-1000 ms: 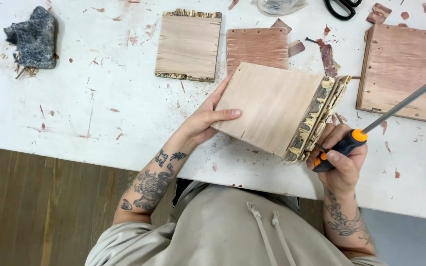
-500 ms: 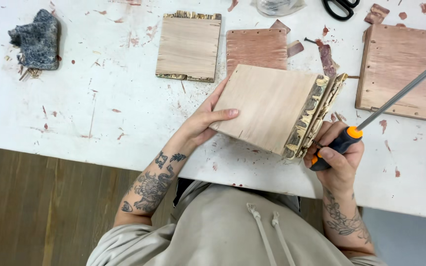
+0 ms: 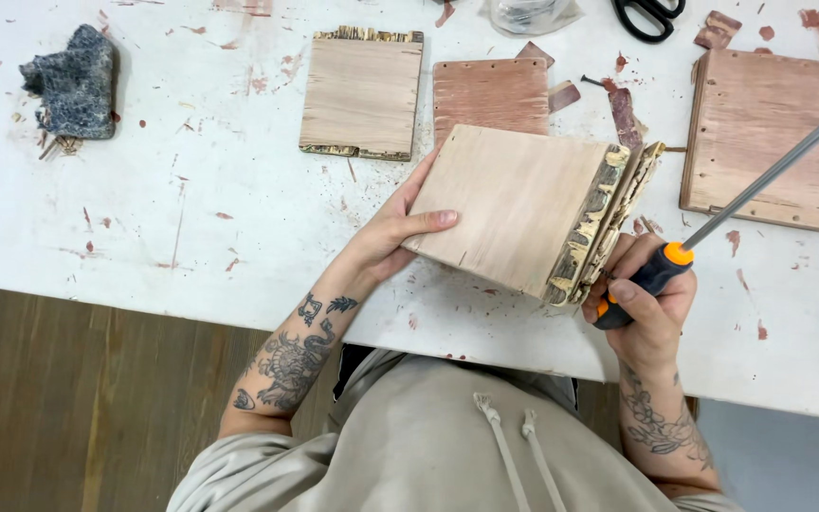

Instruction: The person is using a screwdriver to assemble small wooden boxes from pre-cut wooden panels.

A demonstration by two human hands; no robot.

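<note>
Left grip [image 3: 392, 237] clasping tilted plywood block [image 3: 514, 204], right grip [image 3: 646, 303] beside it around screwdriver [image 3: 713, 223].

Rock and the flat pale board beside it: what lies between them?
Head view: only bare white table with reddish flecks between rock and pale board.

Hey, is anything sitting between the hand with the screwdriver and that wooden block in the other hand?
Nothing visible does. The right hand, gripping the screwdriver, sits right beside the rough, splintered edge of the wooden block. The left hand steadies the block's opposite side.
</note>
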